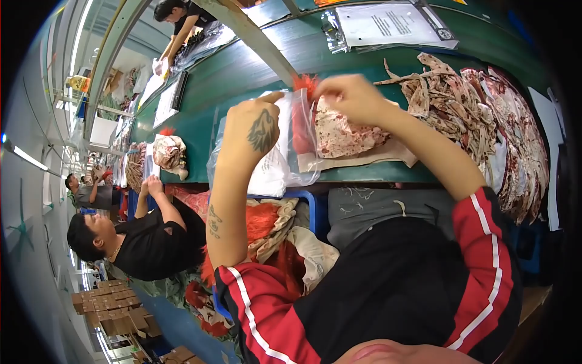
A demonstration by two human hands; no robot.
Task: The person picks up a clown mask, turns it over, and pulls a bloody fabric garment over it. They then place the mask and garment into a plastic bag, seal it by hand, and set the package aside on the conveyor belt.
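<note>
My left hand [256, 124], with a tattoo on its back, is closed over the upper part of a clear plastic bag [305, 161]. What its fingers grip is hidden. White folded material [270, 173] and red material [301, 124] show in or under the bag. To the right, my right hand [354, 100] is raised and blurred, near red fluff [306, 83] and above a cream cloth piece with red-brown stains [348, 136]. Whether it holds anything is unclear.
Stained ragged strips [448, 103] lie right on the green table [260, 64]. Printed sheets [394, 25] lie at the far side. A metal post [260, 39] crosses above. A blue bin [312, 209] holds red and cream pieces. A co-worker [151, 242] sits at the left; others are beyond.
</note>
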